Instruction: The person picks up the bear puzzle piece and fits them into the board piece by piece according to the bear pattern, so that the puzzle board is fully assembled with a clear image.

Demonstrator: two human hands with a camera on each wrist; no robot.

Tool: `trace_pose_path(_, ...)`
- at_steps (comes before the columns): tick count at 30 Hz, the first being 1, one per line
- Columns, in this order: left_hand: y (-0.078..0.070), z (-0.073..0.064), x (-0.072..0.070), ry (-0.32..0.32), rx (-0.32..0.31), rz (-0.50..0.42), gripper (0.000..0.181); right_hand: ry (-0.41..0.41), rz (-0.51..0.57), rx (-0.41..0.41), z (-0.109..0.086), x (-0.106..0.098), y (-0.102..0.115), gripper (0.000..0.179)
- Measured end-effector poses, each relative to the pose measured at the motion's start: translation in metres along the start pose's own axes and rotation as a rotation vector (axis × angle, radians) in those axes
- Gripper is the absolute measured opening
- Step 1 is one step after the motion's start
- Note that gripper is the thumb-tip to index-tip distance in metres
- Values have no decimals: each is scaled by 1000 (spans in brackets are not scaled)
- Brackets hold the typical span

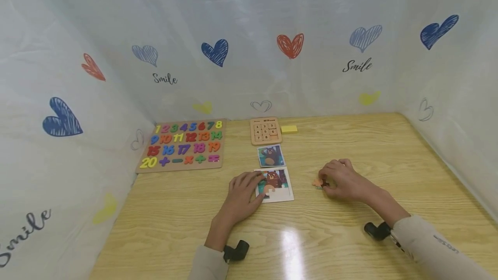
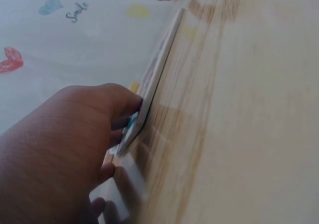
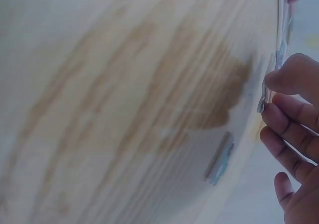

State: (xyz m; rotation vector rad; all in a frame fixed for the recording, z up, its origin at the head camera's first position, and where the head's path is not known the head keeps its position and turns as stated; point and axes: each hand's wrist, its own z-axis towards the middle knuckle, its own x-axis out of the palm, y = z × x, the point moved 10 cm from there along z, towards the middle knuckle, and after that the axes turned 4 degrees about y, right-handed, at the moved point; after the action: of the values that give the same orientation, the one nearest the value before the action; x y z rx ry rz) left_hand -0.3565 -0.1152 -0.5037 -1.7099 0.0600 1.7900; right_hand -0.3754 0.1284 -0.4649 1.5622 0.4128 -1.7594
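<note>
At frame centre, the left hand point(image 1: 242, 198) presses flat, fingers relaxed, on the bear puzzle tray point(image 1: 274, 185). Right of it, the right hand point(image 1: 342, 179) pinches a loose puzzle piece point(image 1: 317, 182); keeping the tray steady seems wise.

A light wooden worktop point(image 1: 350, 150) with a pale grain fills the lower part of the head view. A bright patch of overhead light point(image 1: 291, 245) glares off its near edge. White, slightly creased cloth point(image 1: 249, 20) hangs as a screen on three sides, at the back, the left and the right. It is printed with scribbled hearts in dark blue point(image 1: 215, 52), red point(image 1: 290, 45), pale blue and yellow, and with the word "Smile" point(image 1: 357, 65) in black script. The cloth meets the worktop along its far and side edges.
</note>
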Motion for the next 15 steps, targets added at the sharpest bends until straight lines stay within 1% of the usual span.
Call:
trace_pose_path(5, 0, 0, 0, 0, -2, -3, 47, -7, 3, -14, 5, -5, 7, 20)
trace_pose_path(15, 0, -1, -1, 6, -9, -10, 48, -55, 45, -93, 12, -16, 26, 23)
